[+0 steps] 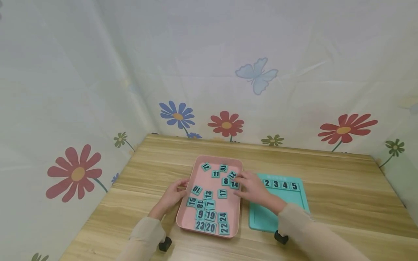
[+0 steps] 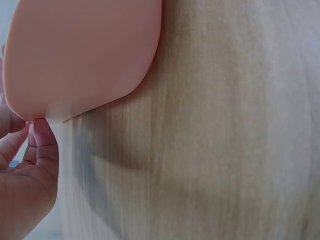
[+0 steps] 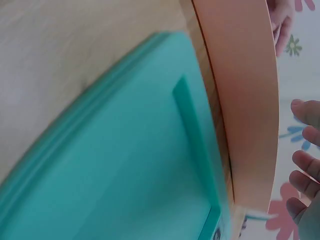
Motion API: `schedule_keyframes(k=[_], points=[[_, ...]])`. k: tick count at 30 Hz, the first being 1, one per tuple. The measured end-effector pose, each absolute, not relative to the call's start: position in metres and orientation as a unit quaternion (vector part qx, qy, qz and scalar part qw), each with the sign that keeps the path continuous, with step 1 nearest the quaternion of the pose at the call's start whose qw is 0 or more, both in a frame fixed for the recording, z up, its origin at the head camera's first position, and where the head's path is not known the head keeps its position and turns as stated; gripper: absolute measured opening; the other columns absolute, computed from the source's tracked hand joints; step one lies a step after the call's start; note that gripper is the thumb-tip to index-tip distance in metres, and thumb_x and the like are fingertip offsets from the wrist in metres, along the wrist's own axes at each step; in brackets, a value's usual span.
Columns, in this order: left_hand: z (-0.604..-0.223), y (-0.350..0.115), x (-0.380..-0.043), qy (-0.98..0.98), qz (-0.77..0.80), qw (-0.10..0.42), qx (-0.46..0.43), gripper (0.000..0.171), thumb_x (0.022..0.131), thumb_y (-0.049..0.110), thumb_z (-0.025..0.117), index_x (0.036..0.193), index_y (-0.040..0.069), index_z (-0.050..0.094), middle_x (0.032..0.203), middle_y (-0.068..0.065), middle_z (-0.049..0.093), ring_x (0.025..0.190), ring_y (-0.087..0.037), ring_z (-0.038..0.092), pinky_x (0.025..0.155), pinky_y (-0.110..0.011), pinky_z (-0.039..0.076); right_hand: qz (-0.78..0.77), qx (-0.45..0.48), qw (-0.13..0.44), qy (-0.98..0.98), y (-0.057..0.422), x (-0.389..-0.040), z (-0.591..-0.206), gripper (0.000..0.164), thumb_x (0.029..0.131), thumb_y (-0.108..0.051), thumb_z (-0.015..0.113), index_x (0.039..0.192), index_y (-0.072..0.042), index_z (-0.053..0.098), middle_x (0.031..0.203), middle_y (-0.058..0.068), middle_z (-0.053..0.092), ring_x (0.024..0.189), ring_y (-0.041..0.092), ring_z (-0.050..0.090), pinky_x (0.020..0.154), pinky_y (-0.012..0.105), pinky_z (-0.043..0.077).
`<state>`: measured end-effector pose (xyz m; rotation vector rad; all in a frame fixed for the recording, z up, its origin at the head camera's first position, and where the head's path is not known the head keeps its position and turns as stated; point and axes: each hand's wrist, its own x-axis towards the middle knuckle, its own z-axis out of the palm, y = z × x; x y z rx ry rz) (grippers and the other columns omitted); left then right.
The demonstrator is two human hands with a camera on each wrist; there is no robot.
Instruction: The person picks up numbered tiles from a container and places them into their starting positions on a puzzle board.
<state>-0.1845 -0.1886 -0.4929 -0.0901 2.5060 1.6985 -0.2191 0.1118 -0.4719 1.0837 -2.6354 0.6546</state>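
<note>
A pink tray (image 1: 200,175) lies on the table with several teal number tiles spread inside it. At its left edge my left hand (image 1: 171,195) pinches the rim; the left wrist view shows thumb and fingertips meeting at the tray's border. Over the tray's right side is my right hand (image 1: 254,186), its fingers apart and slightly bent. Its fingertips are close by the 14 tile (image 1: 234,185) and the 21 tile (image 1: 232,174), with the 8 tile (image 1: 225,181) just left of them. In the right wrist view, nothing shows between the right fingers (image 3: 306,159).
Right of the tray lies a teal board (image 1: 289,199), partly covered by the right forearm. Tiles 2, 3, 4 and 5 (image 1: 295,186) stand in its top row. The wooden table (image 1: 346,195) meets a flower-printed curtain (image 1: 294,108) at the back and left.
</note>
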Motion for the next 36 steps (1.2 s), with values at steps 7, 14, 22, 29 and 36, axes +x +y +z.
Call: schedule_keyframes(k=[7, 14, 22, 29, 36], points=[[-0.501, -0.189, -0.188, 0.836, 0.547, 0.044, -0.028, 0.047, 0.077, -0.007, 0.05, 0.123, 0.001, 0.048, 0.106, -0.016, 0.051, 0.096, -0.026, 0.055, 0.081, -0.035, 0.05, 0.185, 0.418, 0.099, -0.884, 0.085, -0.217, -0.478, 0.035, 0.072, -0.03, 0.069, 0.103, -0.016, 0.065, 0.098, -0.002, 0.06, 0.09, 0.014, 0.052, 0.077, 0.03, 0.044], [-0.502, -0.19, -0.19, 0.833, 0.55, 0.047, -0.033, 0.048, 0.077, -0.007, 0.049, 0.124, 0.002, 0.048, 0.106, -0.014, 0.051, 0.096, -0.025, 0.056, 0.081, -0.035, 0.05, 0.171, 0.457, 0.057, -0.871, 0.063, -0.215, -0.484, 0.032, 0.076, -0.027, 0.065, 0.106, -0.017, 0.064, 0.094, -0.005, 0.059, 0.083, 0.008, 0.049, 0.072, 0.023, 0.043], [-0.502, -0.19, -0.189, 0.836, 0.546, 0.051, -0.032, 0.046, 0.079, -0.006, 0.05, 0.124, 0.004, 0.048, 0.108, -0.015, 0.051, 0.096, -0.025, 0.056, 0.081, -0.037, 0.05, 0.171, 0.466, -0.026, -0.868, 0.048, -0.211, -0.489, 0.036, 0.076, -0.024, 0.064, 0.111, -0.017, 0.061, 0.091, -0.007, 0.056, 0.078, 0.004, 0.046, 0.071, 0.016, 0.043], [-0.498, -0.189, -0.188, 0.836, 0.545, 0.051, -0.038, 0.046, 0.079, -0.006, 0.05, 0.124, 0.004, 0.048, 0.108, -0.015, 0.051, 0.095, -0.025, 0.056, 0.081, -0.036, 0.049, 0.125, 0.471, -0.024, -0.873, 0.042, -0.21, -0.494, 0.036, 0.076, -0.027, 0.063, 0.112, -0.021, 0.061, 0.082, -0.01, 0.053, 0.069, 0.004, 0.04, 0.063, 0.015, 0.037], [-0.501, -0.19, -0.189, 0.834, 0.548, 0.05, -0.039, 0.046, 0.079, -0.006, 0.05, 0.124, 0.004, 0.048, 0.108, -0.014, 0.051, 0.096, -0.024, 0.055, 0.082, -0.036, 0.049, 0.114, 0.475, -0.019, -0.872, 0.042, -0.21, -0.496, 0.037, 0.077, -0.03, 0.064, 0.112, -0.022, 0.06, 0.073, -0.013, 0.049, 0.066, 0.003, 0.04, 0.06, 0.014, 0.034]])
